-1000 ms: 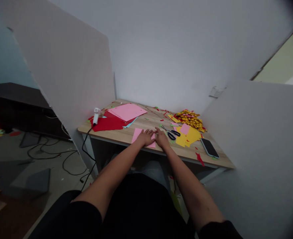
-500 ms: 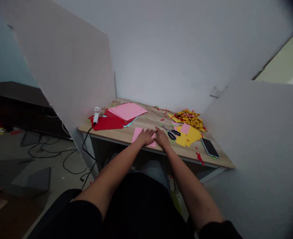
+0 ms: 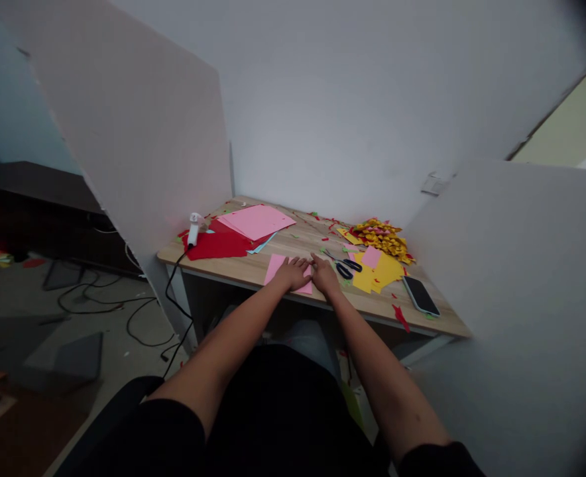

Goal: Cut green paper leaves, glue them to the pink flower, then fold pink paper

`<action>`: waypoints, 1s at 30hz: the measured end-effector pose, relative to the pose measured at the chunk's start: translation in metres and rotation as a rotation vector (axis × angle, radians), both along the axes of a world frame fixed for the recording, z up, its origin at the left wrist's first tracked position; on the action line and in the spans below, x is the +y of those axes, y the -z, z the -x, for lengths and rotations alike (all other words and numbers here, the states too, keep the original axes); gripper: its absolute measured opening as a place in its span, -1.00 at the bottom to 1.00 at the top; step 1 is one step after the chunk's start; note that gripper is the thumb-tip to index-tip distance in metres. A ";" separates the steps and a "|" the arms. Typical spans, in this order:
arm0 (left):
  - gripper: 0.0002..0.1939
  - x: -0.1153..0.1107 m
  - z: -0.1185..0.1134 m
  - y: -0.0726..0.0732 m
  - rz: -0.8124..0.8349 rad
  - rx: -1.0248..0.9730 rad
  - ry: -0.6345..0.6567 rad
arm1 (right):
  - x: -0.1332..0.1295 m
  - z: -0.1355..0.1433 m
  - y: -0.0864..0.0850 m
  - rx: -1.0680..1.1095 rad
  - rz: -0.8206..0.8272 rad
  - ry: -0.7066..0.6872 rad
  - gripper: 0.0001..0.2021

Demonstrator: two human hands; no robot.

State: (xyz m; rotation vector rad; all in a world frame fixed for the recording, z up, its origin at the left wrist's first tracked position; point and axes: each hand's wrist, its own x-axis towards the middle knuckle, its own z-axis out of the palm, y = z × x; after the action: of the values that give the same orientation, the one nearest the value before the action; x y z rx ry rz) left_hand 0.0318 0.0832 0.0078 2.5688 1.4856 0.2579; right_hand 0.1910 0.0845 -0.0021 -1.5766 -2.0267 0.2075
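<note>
A pink sheet of paper [image 3: 274, 266] lies near the front edge of the wooden table [image 3: 238, 273]. My left hand [image 3: 293, 273] rests flat on it with the fingers spread. Beside it, my right hand [image 3: 324, 274] touches the sheet's right edge, its index finger stretched forward and its other fingers partly hidden. Scissors with dark handles [image 3: 344, 270] lie just right of my right hand, beside yellow paper pieces [image 3: 386, 270] and a small pink piece [image 3: 371, 256].
Larger pink sheets [image 3: 257, 222] and red paper [image 3: 213, 246] lie at the left with a white corded tool [image 3: 193, 230]. A heap of folded yellow pieces [image 3: 383, 239] stands back right, a phone [image 3: 421, 295] near the right edge. Panels flank the table.
</note>
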 end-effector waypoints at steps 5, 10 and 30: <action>-0.31 -0.001 0.001 0.000 0.009 0.016 -0.016 | -0.003 0.000 -0.003 0.023 0.029 0.018 -0.34; -0.09 -0.004 0.002 0.000 -0.066 -0.006 -0.071 | -0.007 0.004 -0.006 0.022 0.015 0.030 -0.39; -0.06 -0.002 0.002 0.002 -0.114 0.002 -0.091 | -0.001 0.003 -0.002 -0.093 0.053 -0.005 -0.43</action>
State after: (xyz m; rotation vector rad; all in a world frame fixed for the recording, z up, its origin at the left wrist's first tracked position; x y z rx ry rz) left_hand 0.0295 0.0808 0.0056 2.5917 1.6363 0.3620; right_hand 0.1875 0.0837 0.0002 -1.6410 -2.1124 0.1946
